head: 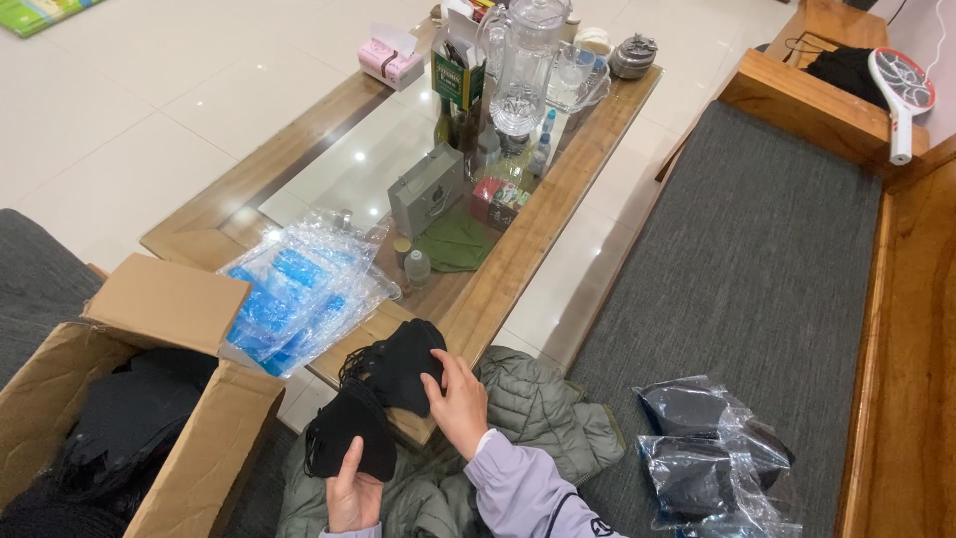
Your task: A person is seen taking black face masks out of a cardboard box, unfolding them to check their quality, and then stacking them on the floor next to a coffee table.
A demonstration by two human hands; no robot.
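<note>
**Two hands sorting black face masks beside a low tabletop**

Pale glossy floor tiles [119, 110] fill the upper left of the head view. A grey upholstered sofa seat [737, 289] with a wooden frame [901, 359] occupies the right side. A long wooden tabletop [518, 264] with a glass centre runs diagonally between them. At lower left stands an open cardboard box [184, 438], its flaps raised, with dark masks heaped inside. A green quilted jacket [543, 408] lies across the person's lap.

On the near end of the tabletop rests a stack of clear plastic bags with blue print [294, 294]. Farther along stand a grey box [426, 189], a clear glass pitcher [523, 65] and a pink tissue box [390, 60]. On the sofa seat, well apart from the hands, lie clear bags holding black masks [707, 453]. A red-and-white racket-shaped swatter [901, 95] lies on the wooden frame at upper right.

The right hand [460, 399], fingers extended and only lightly curled, presses against a bunch of black masks [403, 364] that rests at the tabletop's near edge. The left hand [354, 488], thumb and fingers closed in a pinch, holds a second black mask [349, 433] from below, just under and touching the bunch.
</note>
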